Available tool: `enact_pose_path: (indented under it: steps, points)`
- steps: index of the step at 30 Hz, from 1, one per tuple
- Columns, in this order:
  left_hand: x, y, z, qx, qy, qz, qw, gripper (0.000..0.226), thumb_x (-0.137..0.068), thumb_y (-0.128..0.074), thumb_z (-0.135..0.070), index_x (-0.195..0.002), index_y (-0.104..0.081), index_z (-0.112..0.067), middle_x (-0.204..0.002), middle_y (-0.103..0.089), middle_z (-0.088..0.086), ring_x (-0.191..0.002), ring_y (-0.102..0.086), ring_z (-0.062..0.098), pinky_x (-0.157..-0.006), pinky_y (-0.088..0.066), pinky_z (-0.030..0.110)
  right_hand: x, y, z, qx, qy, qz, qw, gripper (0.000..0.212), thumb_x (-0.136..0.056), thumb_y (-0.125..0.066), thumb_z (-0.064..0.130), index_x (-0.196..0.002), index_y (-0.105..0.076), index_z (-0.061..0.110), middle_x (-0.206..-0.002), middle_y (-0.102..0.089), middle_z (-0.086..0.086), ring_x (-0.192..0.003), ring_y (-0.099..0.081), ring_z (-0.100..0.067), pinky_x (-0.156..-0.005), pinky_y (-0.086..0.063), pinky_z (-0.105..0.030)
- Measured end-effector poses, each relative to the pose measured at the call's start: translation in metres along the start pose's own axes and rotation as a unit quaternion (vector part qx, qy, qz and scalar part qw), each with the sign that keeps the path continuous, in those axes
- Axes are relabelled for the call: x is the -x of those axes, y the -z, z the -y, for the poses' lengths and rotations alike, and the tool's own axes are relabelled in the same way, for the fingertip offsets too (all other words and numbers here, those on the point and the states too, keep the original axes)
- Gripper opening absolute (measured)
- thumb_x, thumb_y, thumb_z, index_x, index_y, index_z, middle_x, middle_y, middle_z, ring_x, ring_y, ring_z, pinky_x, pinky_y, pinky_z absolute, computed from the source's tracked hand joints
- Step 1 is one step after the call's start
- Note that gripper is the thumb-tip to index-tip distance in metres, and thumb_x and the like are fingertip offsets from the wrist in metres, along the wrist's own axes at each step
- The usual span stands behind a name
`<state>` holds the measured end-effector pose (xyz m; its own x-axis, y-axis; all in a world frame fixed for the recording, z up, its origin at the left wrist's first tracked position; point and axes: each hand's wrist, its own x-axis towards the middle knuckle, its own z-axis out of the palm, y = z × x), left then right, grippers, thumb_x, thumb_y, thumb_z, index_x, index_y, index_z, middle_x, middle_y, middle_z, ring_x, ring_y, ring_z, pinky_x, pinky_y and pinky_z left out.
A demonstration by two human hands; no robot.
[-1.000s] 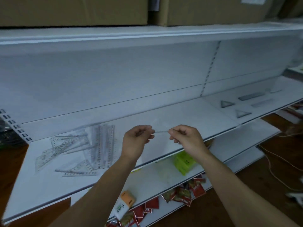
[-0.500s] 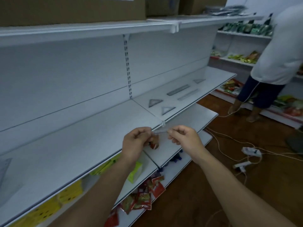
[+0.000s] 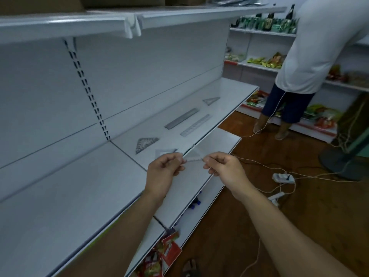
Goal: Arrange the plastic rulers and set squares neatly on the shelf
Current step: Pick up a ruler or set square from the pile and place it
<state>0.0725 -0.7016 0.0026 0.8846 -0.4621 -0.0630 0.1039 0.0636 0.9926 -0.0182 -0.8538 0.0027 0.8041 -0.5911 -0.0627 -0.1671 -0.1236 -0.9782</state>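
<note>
View swings right vs. 0.5 s ago: shelf [image 3: 229, 92] w/ laid-out rulers [image 3: 182, 121], set squares [image 3: 146, 144] nearer. L hand [image 3: 163, 172] & R hand [image 3: 225, 170] each pinch an end of clear plastic piece [image 3: 193, 158], above shelf edge; unplaced.

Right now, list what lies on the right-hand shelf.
A dark set square, a clear set square, a grey ruler, a clear ruler, a far set square. The left hand hides the clear set square's near edge.

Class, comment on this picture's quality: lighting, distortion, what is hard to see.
Head view: dim, bluish light; wide lens bends the shelf edges; the clear plastic piece pinched by the left hand and right hand nearly vanishes against white; the person at right looks soft.
</note>
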Motion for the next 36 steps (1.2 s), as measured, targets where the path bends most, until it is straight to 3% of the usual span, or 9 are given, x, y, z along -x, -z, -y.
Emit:
enact_pose_path:
  steps: [8,14,20,24,27,32,36]
  points:
    - [-0.116,-0.035,-0.003,0.015,-0.035,-0.018,0.999,0.013,-0.09,-0.062,-0.007,-0.099,-0.071,-0.011,-0.078,-0.074,-0.005,-0.065,-0.066,0.006,-0.062,-0.051,0.014,-0.113,0.022,0.018,0.022,0.019,0.009,1.0,0.016,-0.092,-0.06,0.023,-0.088,-0.073,0.014,-0.078,-0.071,0.002,-0.064,-0.059,-0.003,-0.061,-0.047,-0.018]
    - [-0.153,-0.034,0.003,-0.009,-0.051,-0.034,0.998,0.017,-0.092,-0.058,-0.006,-0.102,-0.07,-0.012,-0.079,-0.074,-0.007,-0.066,-0.067,0.007,-0.061,-0.049,0.015,-0.163,0.012,0.017,-0.008,0.036,0.032,0.999,0.017,-0.09,-0.063,0.014,-0.104,-0.067,0.023,-0.086,-0.071,-0.003,-0.066,-0.061,-0.002,-0.062,-0.047,-0.013]
    - [-0.164,-0.015,0.005,-0.022,-0.094,-0.1,0.99,0.023,-0.095,-0.053,-0.007,-0.098,-0.069,-0.024,-0.082,-0.075,-0.009,-0.076,-0.07,0.012,-0.069,-0.052,0.018,-0.2,-0.011,0.015,-0.035,0.053,0.093,0.994,0.019,-0.091,-0.059,0.007,-0.099,-0.071,0.02,-0.083,-0.071,-0.003,-0.064,-0.058,-0.004,-0.063,-0.048,-0.015]
    - [-0.16,-0.007,0.007,0.002,-0.081,-0.146,0.986,0.024,-0.093,-0.053,0.002,-0.106,-0.066,-0.013,-0.085,-0.075,-0.006,-0.077,-0.069,0.01,-0.071,-0.052,0.017,-0.221,-0.027,0.016,-0.07,0.063,0.149,0.984,0.019,-0.091,-0.059,0.005,-0.095,-0.071,0.019,-0.081,-0.07,-0.004,-0.069,-0.061,-0.006,-0.066,-0.049,-0.018]
    - [-0.154,-0.004,0.008,0.015,-0.064,-0.212,0.975,0.021,-0.092,-0.053,0.006,-0.096,-0.067,-0.009,-0.08,-0.075,-0.002,-0.071,-0.068,0.012,-0.067,-0.051,0.017,-0.23,-0.038,0.016,-0.065,0.074,0.196,0.976,0.024,-0.09,-0.06,0.005,-0.09,-0.07,0.026,-0.077,-0.071,0.004,-0.07,-0.062,-0.007,-0.067,-0.05,-0.018]
    - [-0.141,-0.011,0.008,-0.009,-0.061,-0.289,0.955,0.025,-0.091,-0.056,0.004,-0.095,-0.07,-0.016,-0.081,-0.075,-0.006,-0.073,-0.07,0.012,-0.068,-0.051,0.016,-0.234,-0.044,0.004,-0.043,0.101,0.277,0.955,0.029,-0.09,-0.061,0.007,-0.103,-0.069,0.031,-0.075,-0.065,0.006,-0.076,-0.065,-0.008,-0.071,-0.051,-0.017]
    - [-0.119,-0.01,0.018,-0.17,-0.065,-0.287,0.94,0.029,-0.088,-0.066,-0.008,-0.104,-0.068,-0.031,-0.091,-0.074,-0.012,-0.087,-0.069,0.008,-0.08,-0.051,0.017,-0.233,-0.045,-0.006,-0.055,0.084,0.304,0.948,0.03,-0.091,-0.06,0.007,-0.101,-0.069,0.033,-0.08,-0.07,0.01,-0.078,-0.066,-0.006,-0.071,-0.051,-0.017]
